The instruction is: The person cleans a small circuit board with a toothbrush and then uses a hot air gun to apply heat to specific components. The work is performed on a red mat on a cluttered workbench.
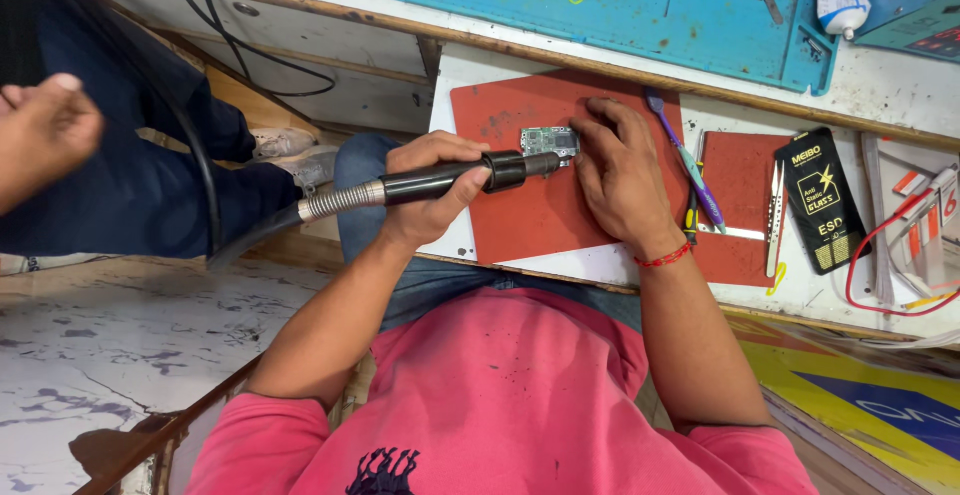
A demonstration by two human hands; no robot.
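The left hand is wrapped round a black hot-air wand, its nozzle almost on the small circuit board lying on the red mat. The right hand, at three o'clock from the board, pins it with flat fingers, holding nothing, as far as I can see. Those fingertips sit close to the nozzle, so a burn looks possible, and lingering could scorch the board.

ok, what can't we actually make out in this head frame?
- Circuit board: parts too small to tell; right hand covers its right edge.
- Nozzle tip of the hot-air handle in the left hand: contact with the board unclear.
- Another person's hand, cut by the left edge and blurred.
- Blue mat, cut by the top edge.
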